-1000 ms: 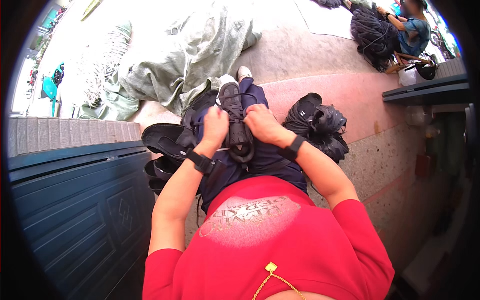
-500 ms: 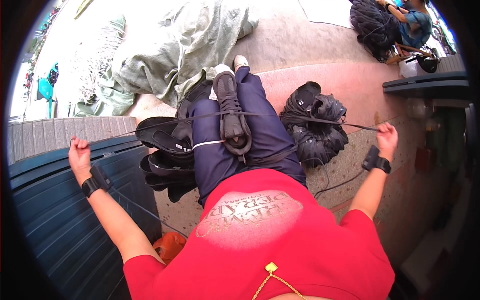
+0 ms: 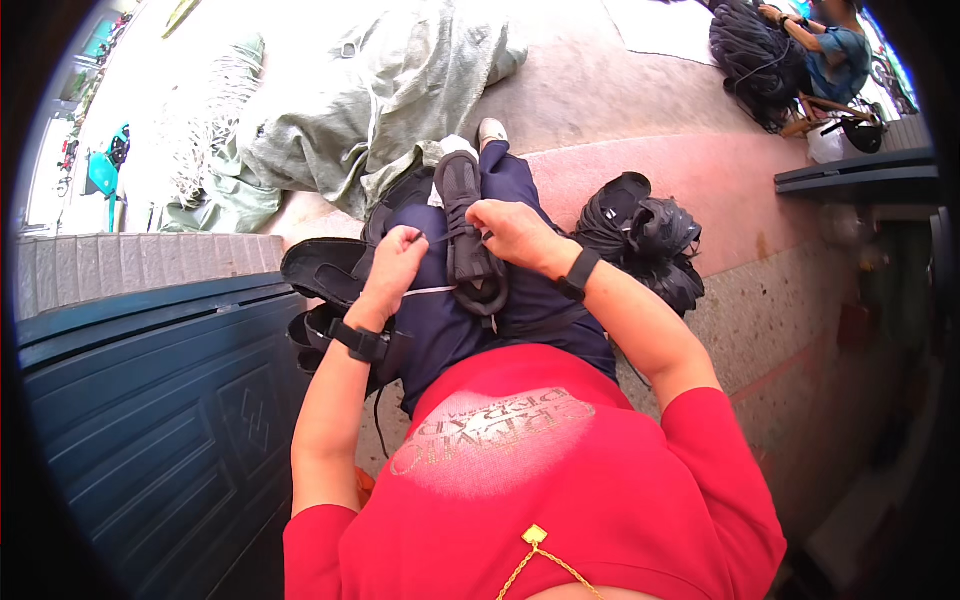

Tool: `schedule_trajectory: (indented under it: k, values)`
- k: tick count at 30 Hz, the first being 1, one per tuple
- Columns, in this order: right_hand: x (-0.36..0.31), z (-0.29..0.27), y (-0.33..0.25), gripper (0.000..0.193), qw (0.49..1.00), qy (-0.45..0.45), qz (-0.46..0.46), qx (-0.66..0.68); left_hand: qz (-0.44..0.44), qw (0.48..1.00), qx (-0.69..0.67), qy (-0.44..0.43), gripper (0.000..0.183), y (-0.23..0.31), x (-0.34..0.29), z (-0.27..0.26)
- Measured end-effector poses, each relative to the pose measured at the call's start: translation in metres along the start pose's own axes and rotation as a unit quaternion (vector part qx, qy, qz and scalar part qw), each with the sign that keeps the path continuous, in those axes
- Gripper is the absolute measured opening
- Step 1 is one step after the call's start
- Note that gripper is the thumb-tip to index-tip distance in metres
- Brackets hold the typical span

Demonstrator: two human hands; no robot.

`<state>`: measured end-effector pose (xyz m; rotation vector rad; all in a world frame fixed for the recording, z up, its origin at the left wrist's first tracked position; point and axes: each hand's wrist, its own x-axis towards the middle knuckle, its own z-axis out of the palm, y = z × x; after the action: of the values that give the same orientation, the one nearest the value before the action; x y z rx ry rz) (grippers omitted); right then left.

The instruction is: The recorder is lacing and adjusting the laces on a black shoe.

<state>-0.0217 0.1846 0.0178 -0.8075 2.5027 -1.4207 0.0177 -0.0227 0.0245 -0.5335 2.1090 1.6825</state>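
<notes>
A black lace-up shoe [image 3: 460, 185] lies lengthwise on my lap, its heel opening toward me. My left hand [image 3: 396, 265] is just left of the shoe, fingers pinched on a dark shoelace that runs toward the shoe. Over the shoe's laced front, my right hand [image 3: 522, 237] is closed with its fingertips on the lace; the hand covers part of the shoe. A thin white strap [image 3: 430, 290] crosses my left thigh below my left hand. Black shoe uppers [image 3: 322, 268] are stacked beside my left leg.
A bundle of black shoes [image 3: 650, 235] sits on the floor by my right leg. Ahead lies a grey-green sack [image 3: 330, 150], with pale cords [image 3: 215, 120] at its left. Blue panelled doors [image 3: 150, 400] stand at left. Another person [image 3: 838, 55] sits far right beside a black pile [image 3: 755, 65].
Both hands have come in from wide apart, where they held the lace stretched across my lap, to the shoe. The lace is no longer pulled out straight.
</notes>
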Motion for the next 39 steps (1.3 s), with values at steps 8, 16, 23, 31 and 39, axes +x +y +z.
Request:
schedule_trajectory:
  k: [8,16,23,31,39]
  values:
    - [0.013,-0.003,-0.007,0.016,0.944,-0.113,-0.151,-0.27,0.059,0.995,0.072,0.044,0.014,-0.004,-0.005,0.005]
    - [0.009,-0.007,0.012,0.026,0.986,-0.056,-0.099,-0.12,0.086,0.986,0.115,0.085,0.025,-0.003,-0.005,0.007]
    - [-0.011,-0.014,0.028,0.021,0.982,0.062,0.137,0.111,0.091,0.984,0.139,0.061,0.033,-0.017,0.0,0.005]
    - [-0.003,-0.001,0.019,0.018,0.997,0.027,-0.078,0.0,0.25,0.89,0.374,0.073,0.02,-0.013,-0.006,0.019]
    - [-0.001,0.003,0.029,0.013,0.915,0.014,0.147,0.375,0.309,0.866,0.388,0.064,0.019,-0.008,0.009,0.014]
